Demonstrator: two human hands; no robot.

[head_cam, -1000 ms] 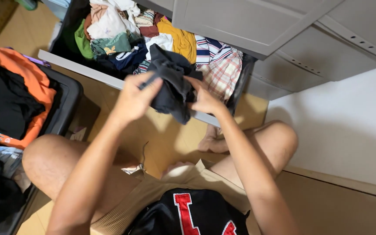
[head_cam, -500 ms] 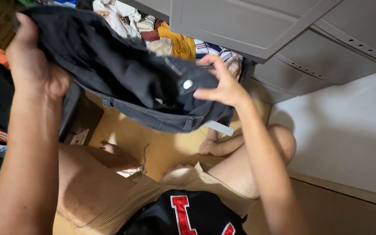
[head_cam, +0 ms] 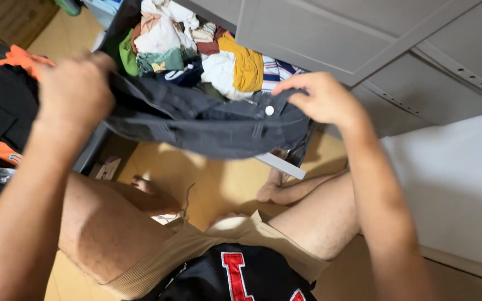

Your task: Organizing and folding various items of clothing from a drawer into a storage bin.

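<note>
Head view: the dark jeans (head_cam: 207, 120) are lower now, stretched flat by the waistband between both hands. Left hand (head_cam: 73, 92) grips one end, right hand (head_cam: 322, 100) pinches the other (button side), above the clothes drawer (head_cam: 196, 47).

An open drawer (head_cam: 285, 166) brims with jumbled clothes, a yellow garment (head_cam: 247, 68) and a white one (head_cam: 157, 34) on top. An orange and black jacket (head_cam: 1, 111) lies at the left on a dark bin (head_cam: 87, 153).
</note>
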